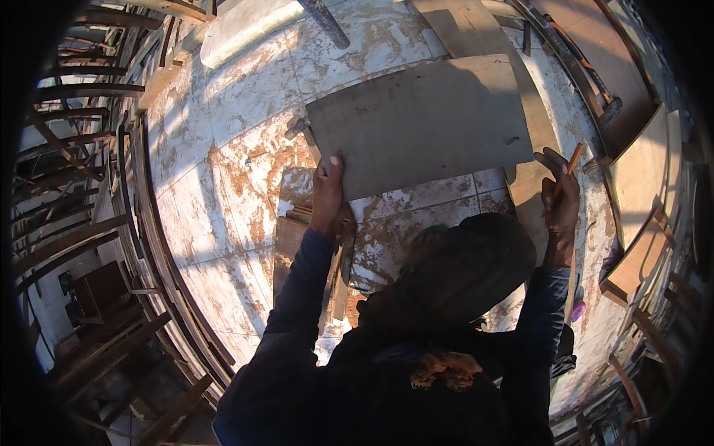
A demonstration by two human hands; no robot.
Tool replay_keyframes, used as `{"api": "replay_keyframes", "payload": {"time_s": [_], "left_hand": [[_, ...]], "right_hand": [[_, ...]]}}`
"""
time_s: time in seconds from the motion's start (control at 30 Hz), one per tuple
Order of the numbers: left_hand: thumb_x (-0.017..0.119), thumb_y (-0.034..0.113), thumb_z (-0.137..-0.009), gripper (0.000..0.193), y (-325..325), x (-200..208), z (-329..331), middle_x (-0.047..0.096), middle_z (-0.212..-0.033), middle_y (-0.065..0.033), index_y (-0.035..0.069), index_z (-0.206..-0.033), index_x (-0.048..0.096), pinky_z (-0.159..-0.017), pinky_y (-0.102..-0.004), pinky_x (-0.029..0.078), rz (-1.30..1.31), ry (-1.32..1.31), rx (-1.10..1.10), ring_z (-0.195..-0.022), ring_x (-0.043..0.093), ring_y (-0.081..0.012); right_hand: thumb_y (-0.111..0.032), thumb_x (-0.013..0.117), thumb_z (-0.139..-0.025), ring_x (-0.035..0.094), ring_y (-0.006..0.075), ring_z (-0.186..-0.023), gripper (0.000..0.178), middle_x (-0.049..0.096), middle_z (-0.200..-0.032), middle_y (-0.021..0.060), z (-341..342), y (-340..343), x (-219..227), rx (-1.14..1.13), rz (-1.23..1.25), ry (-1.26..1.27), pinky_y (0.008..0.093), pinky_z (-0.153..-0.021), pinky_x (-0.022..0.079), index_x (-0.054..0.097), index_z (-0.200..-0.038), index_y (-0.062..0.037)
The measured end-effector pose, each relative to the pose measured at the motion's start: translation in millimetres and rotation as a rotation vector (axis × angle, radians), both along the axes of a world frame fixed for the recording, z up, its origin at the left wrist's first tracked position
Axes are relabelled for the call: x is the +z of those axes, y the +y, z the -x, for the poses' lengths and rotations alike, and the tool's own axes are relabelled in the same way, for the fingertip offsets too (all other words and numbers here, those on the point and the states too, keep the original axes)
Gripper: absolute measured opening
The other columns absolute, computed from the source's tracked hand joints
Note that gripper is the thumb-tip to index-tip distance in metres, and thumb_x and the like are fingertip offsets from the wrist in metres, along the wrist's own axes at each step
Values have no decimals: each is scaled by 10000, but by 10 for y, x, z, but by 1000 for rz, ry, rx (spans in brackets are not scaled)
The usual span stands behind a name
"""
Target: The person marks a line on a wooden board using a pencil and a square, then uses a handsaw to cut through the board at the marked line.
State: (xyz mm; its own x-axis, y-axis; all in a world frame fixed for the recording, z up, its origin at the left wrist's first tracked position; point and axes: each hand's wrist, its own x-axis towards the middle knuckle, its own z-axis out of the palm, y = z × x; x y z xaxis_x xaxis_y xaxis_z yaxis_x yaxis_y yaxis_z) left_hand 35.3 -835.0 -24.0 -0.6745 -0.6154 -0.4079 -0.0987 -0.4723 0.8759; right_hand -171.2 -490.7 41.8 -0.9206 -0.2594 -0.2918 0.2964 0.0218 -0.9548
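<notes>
A flat grey-brown rectangular board lies tilted in front of me, partly in shade. My left hand grips its near left corner, with the thumb on top and the other fingers partly hidden. Just off the near right corner is my right hand, its fingers closed round a slim orange pencil. The index finger reaches close to the board's edge; whether it touches, I cannot tell. Under the board's right side runs a long tan plank. A small dark mark or piece shows near the board's right end.
Pale tiles with brown dust cover the floor. Wooden frames crowd the left. A hammer-like tool lies upper right beside brown panels. Wood pieces sit near my left forearm. A dark capped shape blocks the lower middle.
</notes>
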Motion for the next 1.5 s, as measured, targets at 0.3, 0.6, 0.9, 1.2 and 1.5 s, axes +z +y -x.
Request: {"api": "replay_keyframes", "payload": {"time_s": [0.3,0.6,0.9,1.2,1.5], "left_hand": [[495,402,-998,610,-1053,285,-3122,485,-1384,-138,12,-1442,343,-1069,-408,398,-9,-429,171,-1245,503,-273],[726,626,-756,741,-1984,299,-3363,687,-1003,-215,-16,-1117,645,-808,-402,524,93,-1593,-1606,-909,679,-285],[645,231,-917,462,-457,204,2174,647,-1039,-201,31,-1314,518,-814,-433,480,1742,-69,-1391,-937,615,-346],[672,198,-864,499,4322,1073,2534,593,-1170,-198,52,-1312,510,-904,-451,458,1622,1167,-1764,-1075,564,-382],[745,162,-770,512,5290,847,1462,655,-1083,-197,38,-1239,582,-883,-432,484,1482,680,-2415,-1033,620,-366]], "right_hand": [[-409,572,-953,288,8,-424,445,711,-921,50,592,478,-205,29,-274,26,190,-399,225,664,-1139,-15],[-411,491,-1007,368,44,-483,428,630,-708,7,602,1861,353,-168,-569,153,231,-446,330,697,-1046,-38],[-374,518,-992,476,112,-583,371,519,-608,13,-1836,3491,706,-654,-1034,-13,302,-580,421,717,-1016,-63],[-280,583,-966,503,74,-541,270,541,-660,-3,-5840,3087,-623,-1750,-737,-418,233,-460,387,647,-1045,-30],[-205,575,-871,669,249,-734,284,689,-810,153,-7929,2787,-2303,-2051,-690,-870,375,-636,515,676,-1036,3]]}}
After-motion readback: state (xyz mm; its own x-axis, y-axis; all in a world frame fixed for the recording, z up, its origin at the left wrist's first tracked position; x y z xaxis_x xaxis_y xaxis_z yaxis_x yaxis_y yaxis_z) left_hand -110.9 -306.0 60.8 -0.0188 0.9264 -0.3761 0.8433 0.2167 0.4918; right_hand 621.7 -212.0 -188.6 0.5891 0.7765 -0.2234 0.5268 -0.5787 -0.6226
